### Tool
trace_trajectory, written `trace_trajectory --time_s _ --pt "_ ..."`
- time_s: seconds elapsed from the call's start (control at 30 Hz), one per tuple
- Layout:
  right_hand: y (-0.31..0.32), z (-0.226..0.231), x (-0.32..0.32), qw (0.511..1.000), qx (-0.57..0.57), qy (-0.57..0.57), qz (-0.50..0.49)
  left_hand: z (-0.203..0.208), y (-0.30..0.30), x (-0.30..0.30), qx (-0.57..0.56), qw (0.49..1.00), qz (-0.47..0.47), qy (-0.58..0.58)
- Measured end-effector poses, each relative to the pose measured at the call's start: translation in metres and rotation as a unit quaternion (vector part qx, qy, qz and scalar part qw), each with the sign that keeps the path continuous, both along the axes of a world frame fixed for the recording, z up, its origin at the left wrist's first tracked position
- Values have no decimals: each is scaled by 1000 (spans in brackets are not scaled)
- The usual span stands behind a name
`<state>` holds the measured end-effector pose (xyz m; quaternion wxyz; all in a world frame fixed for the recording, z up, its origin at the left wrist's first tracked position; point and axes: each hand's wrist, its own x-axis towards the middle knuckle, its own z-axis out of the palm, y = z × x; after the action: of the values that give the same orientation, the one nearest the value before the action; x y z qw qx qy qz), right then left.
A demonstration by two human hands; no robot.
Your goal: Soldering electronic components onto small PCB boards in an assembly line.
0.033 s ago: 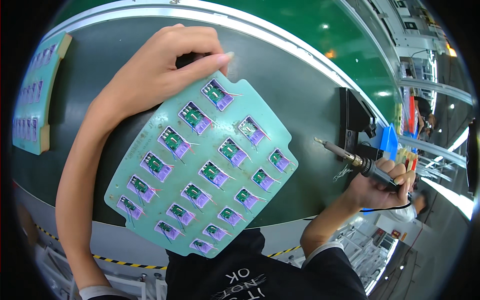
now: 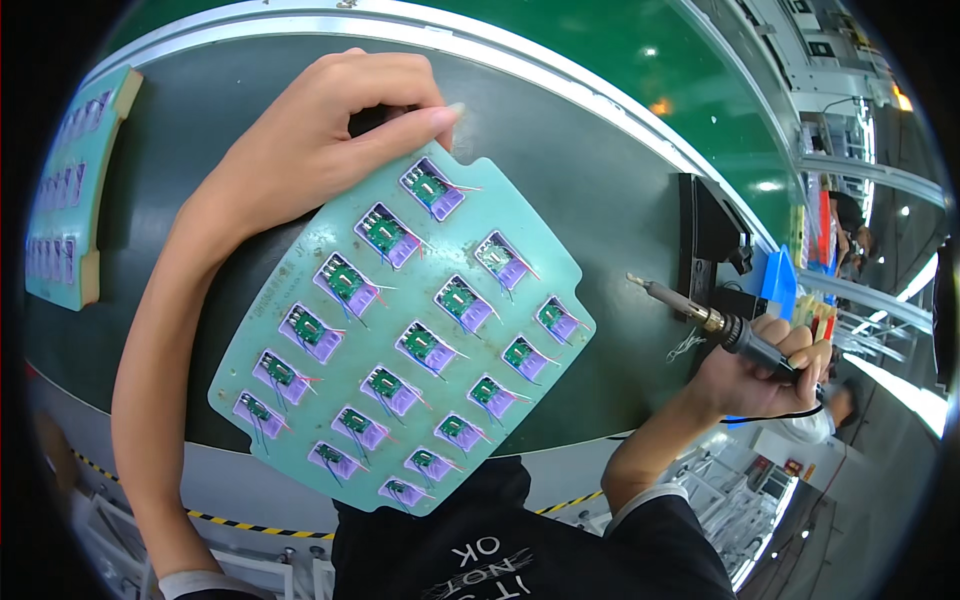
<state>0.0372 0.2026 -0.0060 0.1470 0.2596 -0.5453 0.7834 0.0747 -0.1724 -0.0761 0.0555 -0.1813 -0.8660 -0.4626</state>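
My left hand (image 2: 375, 120) is closed on the far edge of a light-green fixture board (image 2: 415, 290), the thumb lying near its top corner. The board is tilted, its near end reaching over the table edge toward my shirt. Several purple housings sit in rows of pockets in it, each with a small green circuit board (image 2: 427, 187) and thin red, blue and pale wires sticking out. Off to the right, my right hand (image 2: 765, 370) grips a soldering iron (image 2: 740, 335) by its dark handle. The iron's tip points up and left, apart from the board.
A second green fixture board (image 2: 75, 190) with purple parts lies at the far left. At the right stand a black holder (image 2: 710, 235), a blue bin (image 2: 778, 280) and a tangle of thin wire (image 2: 685, 346). A pale metal rail (image 2: 560, 80) runs along the dark table's far edge.
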Motion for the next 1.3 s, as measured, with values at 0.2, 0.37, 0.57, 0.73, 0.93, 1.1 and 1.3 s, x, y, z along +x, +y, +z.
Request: trace_trajectory --time_s 0.2,0.37,0.57,0.73,0.93,1.1,1.3 --pt "-15 -4 4 999 7 35 27 5 2 -1 -1 1000 -2 -16" --pt "-34 -5 6 988 30 104 109 1 3 -3 10 1000 -2 -12" --pt "-43 -14 7 975 113 145 122 0 2 -3 8 1000 -7 -19" --pt "-42 -21 6 968 121 164 143 -4 2 -3 12 1000 -12 -11" --pt "-46 -26 6 966 121 177 144 -6 3 -3 14 1000 -9 -12" --pt "-46 -26 6 963 123 179 157 -7 4 -3 17 1000 -8 -11" --pt "-46 -26 7 965 132 175 144 -7 4 -3 21 1000 -9 -14"
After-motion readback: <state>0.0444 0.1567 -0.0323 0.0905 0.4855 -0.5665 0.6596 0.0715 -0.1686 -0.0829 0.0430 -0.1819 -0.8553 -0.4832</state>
